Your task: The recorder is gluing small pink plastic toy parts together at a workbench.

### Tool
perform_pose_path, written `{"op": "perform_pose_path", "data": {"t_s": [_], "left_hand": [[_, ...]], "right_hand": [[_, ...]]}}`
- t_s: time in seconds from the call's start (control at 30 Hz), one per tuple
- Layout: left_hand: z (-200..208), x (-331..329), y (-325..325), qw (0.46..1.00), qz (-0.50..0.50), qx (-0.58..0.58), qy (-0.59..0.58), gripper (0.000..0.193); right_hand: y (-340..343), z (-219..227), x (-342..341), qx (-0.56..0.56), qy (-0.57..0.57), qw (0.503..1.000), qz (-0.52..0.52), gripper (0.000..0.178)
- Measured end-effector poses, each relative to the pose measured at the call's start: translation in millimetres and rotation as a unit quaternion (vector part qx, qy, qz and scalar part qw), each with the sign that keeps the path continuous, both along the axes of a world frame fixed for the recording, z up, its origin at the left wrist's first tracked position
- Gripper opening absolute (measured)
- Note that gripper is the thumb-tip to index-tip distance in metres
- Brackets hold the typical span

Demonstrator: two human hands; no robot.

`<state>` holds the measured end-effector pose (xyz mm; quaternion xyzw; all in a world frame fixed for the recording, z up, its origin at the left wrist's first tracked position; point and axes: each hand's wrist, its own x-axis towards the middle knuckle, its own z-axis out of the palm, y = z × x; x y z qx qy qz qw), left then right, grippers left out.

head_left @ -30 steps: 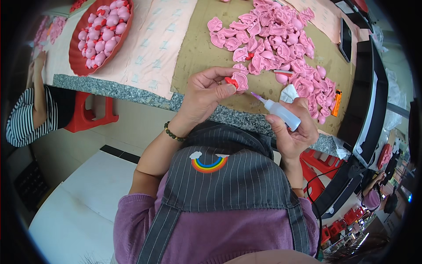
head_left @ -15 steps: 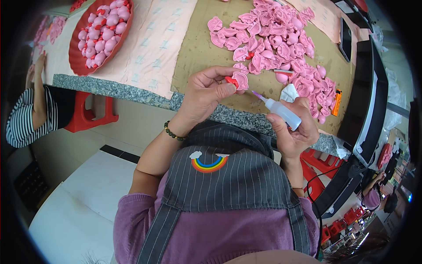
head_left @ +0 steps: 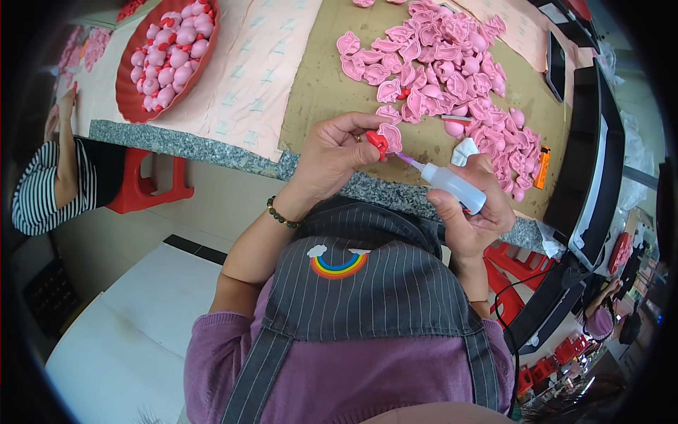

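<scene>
Between the thumb and fingers of my left hand is a pink molded plastic piece with a small red part at its side. My right hand is closed round a translucent squeeze bottle, tilted toward the left. Its thin purple nozzle reaches close to the red and pink parts; whether it touches them I cannot tell. Just beyond my hands lies a heap of pink molded pieces on a brown board. A white crumpled tissue sits next to the bottle.
A red bowl of pink round pieces with red bits stands at the far left. An orange-and-black object and a phone lie on the right. A dark raised frame borders that side. Another person's striped sleeve is at the left edge.
The bottle's nozzle has moved left and a little down, nearer the pieces in my left hand. The red part has turned and shows more of itself.
</scene>
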<state>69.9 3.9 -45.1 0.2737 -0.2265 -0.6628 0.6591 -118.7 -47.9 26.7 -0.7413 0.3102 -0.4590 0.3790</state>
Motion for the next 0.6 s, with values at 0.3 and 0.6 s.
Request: {"op": "perform_pose_path", "data": {"t_s": [0.3,0.6], "left_hand": [[-3.7,1.1,2.6,1.000,-0.008,0.001,-0.016,0.042],[2.7,-0.2,-2.7,1.000,-0.018,-0.012,-0.008,0.043]], "right_hand": [[4.7,0.3,3.1,0.008,0.017,1.000,0.002,0.030],[-0.1,-2.1,-1.2,0.027,0.004,1.000,0.005,0.029]]}}
